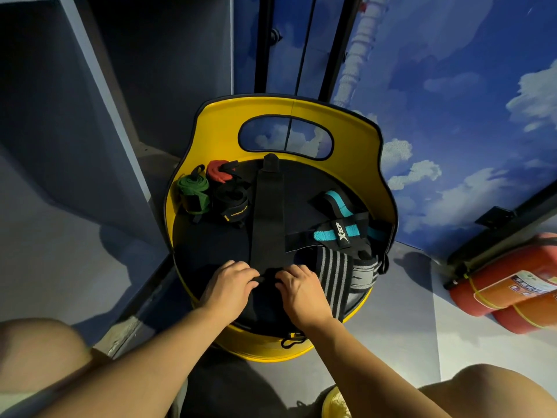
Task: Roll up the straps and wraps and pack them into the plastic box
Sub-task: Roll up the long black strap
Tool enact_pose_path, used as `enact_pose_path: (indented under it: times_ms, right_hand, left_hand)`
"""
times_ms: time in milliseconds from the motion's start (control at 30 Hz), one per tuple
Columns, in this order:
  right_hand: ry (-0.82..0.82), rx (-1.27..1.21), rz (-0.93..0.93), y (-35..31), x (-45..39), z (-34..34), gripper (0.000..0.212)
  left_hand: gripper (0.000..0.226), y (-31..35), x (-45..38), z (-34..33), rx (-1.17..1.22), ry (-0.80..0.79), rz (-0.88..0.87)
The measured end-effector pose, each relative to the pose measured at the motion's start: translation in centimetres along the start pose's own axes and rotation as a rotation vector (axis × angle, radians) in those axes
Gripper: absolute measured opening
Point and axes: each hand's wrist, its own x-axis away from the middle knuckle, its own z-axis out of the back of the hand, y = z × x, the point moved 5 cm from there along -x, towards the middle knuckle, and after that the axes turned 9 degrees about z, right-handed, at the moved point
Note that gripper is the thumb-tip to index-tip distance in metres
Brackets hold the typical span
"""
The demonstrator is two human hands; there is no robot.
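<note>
hands palm-down, side by side; left hand (233, 285) and right hand (300, 286) fingers curled, pinching near end of black strap (268, 212) on yellow seat (355, 146).

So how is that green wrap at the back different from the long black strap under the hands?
The green wrap is rolled into a tight bundle; the long black strap lies flat, stretched across the chair seat. Nobody touches the green wrap, while the left hand and right hand both grip the black strap's near end. Both rest on the same yellow-backed chair.
</note>
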Motion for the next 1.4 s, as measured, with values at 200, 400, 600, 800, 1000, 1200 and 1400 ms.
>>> enact_pose_path:
  times_ms: [200,400,600,800,1000,1200,1400]
  right_hand:
    - [-0.02,-0.044,-0.026,0.4,-0.1,-0.2,0.027]
    - [0.018,-0.121,-0.061,0.4,-0.8,0.1,0.021]
    - [0.037,-0.034,-0.105,0.6,-1.3,-0.2,0.025]
    - [0.03,-0.004,-0.072,0.3,-0.9,-0.4,0.037]
    - [-0.027,-0.002,-0.054,0.0,-0.2,-0.2,0.043]
    - [-0.048,-0.009,-0.049,-0.2,0.0,0.1,0.033]
    - [-0.035,-0.085,-0.097,-0.4,0.4,0.6,0.025]
  left_hand:
    - [0.024,0.1,0.0,0.1,0.024,-0.009,0.018]
    - [0.012,-0.2,-0.5,0.3,0.145,-0.03,0.163]
    - [0.003,-0.2,-1.6,0.0,0.14,-0.012,0.226]
    - [0.008,0.3,-1.7,0.1,0.033,0.09,0.109]
    - [0.018,0.2,-1.3,0.4,0.008,0.026,0.019]
    - [0.031,0.5,-0.5,0.3,-0.062,-0.044,0.027]
    - [0.023,-0.1,-0.1,0.5,0.05,-0.101,0.143]
